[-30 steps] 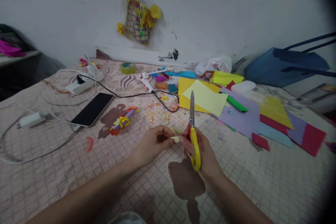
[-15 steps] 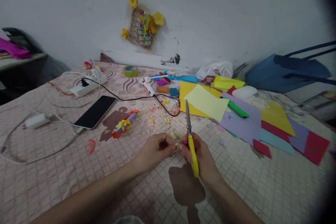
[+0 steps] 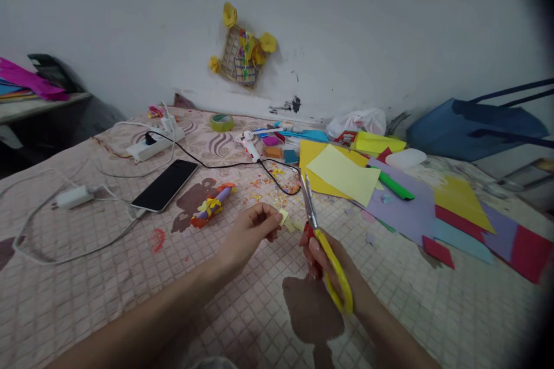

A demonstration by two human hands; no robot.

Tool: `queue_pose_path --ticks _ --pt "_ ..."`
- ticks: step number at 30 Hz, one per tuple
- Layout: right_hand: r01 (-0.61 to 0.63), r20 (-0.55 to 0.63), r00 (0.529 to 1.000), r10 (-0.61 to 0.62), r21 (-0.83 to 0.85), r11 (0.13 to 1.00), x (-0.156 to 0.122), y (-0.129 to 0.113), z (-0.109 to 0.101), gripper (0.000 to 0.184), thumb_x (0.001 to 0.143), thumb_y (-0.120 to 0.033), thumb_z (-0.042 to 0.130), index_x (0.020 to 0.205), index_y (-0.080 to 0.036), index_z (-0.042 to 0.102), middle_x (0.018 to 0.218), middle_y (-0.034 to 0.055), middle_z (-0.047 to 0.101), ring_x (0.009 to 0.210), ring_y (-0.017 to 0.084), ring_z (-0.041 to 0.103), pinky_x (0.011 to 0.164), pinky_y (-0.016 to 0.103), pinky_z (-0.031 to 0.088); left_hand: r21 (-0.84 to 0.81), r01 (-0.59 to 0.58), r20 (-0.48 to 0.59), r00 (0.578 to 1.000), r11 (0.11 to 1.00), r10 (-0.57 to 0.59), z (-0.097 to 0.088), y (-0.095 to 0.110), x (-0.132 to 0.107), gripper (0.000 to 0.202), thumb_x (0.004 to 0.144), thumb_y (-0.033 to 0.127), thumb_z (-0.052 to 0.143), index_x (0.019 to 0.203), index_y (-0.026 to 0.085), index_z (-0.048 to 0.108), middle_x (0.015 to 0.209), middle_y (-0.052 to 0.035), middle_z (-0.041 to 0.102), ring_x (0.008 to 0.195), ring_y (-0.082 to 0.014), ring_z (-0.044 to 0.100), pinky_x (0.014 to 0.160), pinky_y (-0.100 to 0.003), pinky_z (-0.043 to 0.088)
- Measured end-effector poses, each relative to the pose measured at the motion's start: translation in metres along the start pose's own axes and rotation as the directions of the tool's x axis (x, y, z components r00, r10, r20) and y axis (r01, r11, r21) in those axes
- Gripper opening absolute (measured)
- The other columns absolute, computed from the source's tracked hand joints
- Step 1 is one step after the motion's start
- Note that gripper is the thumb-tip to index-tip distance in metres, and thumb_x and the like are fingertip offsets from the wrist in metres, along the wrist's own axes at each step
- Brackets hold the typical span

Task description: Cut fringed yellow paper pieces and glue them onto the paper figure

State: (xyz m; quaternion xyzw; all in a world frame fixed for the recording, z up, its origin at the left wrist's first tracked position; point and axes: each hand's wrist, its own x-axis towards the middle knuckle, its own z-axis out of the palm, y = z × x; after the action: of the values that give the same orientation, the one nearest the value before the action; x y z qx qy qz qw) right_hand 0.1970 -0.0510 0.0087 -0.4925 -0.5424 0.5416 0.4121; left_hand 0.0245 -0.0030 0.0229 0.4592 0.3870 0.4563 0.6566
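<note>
Left hand [image 3: 249,233] pinches a small pale-yellow paper scrap [image 3: 283,218] between thumb and fingertips, just above the pink checked cloth [image 3: 108,300]. Right hand [image 3: 348,272] is closed through the loops of yellow-handled steel scissors [image 3: 322,241]. Blades look shut, tips slanting up and left, away from the body. Scrap sits just left of the blades, not touching.

Change over the last second: hands were pressed together around the scrap with the scissors upright. Now they have parted, the right hand has dropped back toward the body, and the scissors are tilted. Reads as a gap between snips: paper is free of the blades, nothing under cut at this instant.

Outward: confetti-like paper trimmings [image 3: 277,184] just beyond the hands. Left: rolled purple-and-orange paper craft [image 3: 213,204], black smartphone [image 3: 165,184] past it. Right: pale-yellow sheet [image 3: 344,173] on a deeper yellow one, lilac paper [image 3: 407,202] beside, green marker [image 3: 393,184]. Far edge: white glue gun [image 3: 250,144], green tape roll [image 3: 221,122].

Writing: red packet [image 3: 346,137] by the wall carries print, too small to read. No brand legible anywhere.
</note>
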Motion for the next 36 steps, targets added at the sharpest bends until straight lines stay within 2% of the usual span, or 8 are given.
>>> queue_pose_path --ticks 6,12,15,25,29,36 --pt "-0.025 0.051 0.998 0.036 -0.193 0.981 -0.007 -0.010 0.006 0.032 0.079 -0.050 0.054 0.069 -0.020 0.045 0.060 -0.0052 0.041 0.047 0.009 0.037 0.043 0.021 0.033 -0.083 -0.081 -0.118 0.990 0.993 0.071 -0.004 0.015 0.001 0.019 0.074 0.031 0.066 0.073 0.016 0.056 0.061 0.0031 0.055 0.055 -0.0078 0.049 0.055 -0.021 0.039" --pt "-0.044 0.082 0.995 0.058 -0.162 0.986 -0.010 -0.006 0.016 0.027 0.080 -0.042 0.052 0.067 -0.022 0.042 0.054 -0.0062 0.041 0.047 0.009 0.034 0.044 0.021 0.029 -0.128 -0.162 -0.186 0.973 0.978 0.137 -0.002 0.022 -0.003 0.015 0.074 0.029 0.066 0.071 0.016 0.059 0.076 -0.0011 0.063 0.070 -0.0111 0.057 0.064 -0.023 0.045" --pt "-0.047 0.100 0.993 0.060 -0.125 0.991 -0.010 -0.003 0.019 0.025 0.081 -0.042 0.050 0.068 -0.022 0.042 0.053 -0.0066 0.040 0.046 0.009 0.032 0.043 0.021 0.027 -0.133 -0.190 -0.208 0.965 0.973 0.160 -0.002 0.021 -0.004 0.014 0.075 0.028 0.066 0.072 0.016 0.060 0.077 -0.0009 0.063 0.071 -0.0105 0.057 0.066 -0.023 0.046" --pt "-0.033 0.027 0.999 0.042 -0.274 0.961 -0.010 -0.006 0.024 0.022 0.079 -0.039 0.055 0.072 -0.021 0.045 0.056 -0.0055 0.041 0.048 0.010 0.037 0.043 0.021 0.032 -0.115 -0.162 -0.265 0.956 0.980 0.127 0.006 0.022 -0.009 0.016 0.074 0.030 0.066 0.070 0.017 0.058 0.071 0.0005 0.063 0.065 -0.0102 0.056 0.066 -0.024 0.045" --pt "-0.024 0.052 0.998 0.041 -0.297 0.955 -0.010 -0.004 0.023 0.020 0.080 -0.037 0.053 0.072 -0.022 0.044 0.057 -0.0054 0.043 0.049 0.010 0.038 0.045 0.022 0.032 -0.140 -0.152 -0.271 0.956 0.978 0.110 0.009 0.022 -0.010 0.014 0.074 0.028 0.065 0.068 0.017 0.059 0.069 0.0011 0.062 0.063 -0.0095 0.055 0.065 -0.023 0.044" --pt "-0.034 0.027 0.999 0.046 -0.346 0.938 -0.010 -0.005 0.023 0.017 0.079 -0.034 0.052 0.071 -0.022 0.042 0.059 -0.0046 0.044 0.051 0.012 0.040 0.047 0.024 0.031 -0.168 -0.160 -0.266 0.957 0.973 0.111 0.009 0.020 -0.011 0.012 0.074 0.026 0.066 0.069 0.016 0.059 0.069 0.0017 0.060 0.064 -0.0085 0.055 0.066 -0.022 0.044"
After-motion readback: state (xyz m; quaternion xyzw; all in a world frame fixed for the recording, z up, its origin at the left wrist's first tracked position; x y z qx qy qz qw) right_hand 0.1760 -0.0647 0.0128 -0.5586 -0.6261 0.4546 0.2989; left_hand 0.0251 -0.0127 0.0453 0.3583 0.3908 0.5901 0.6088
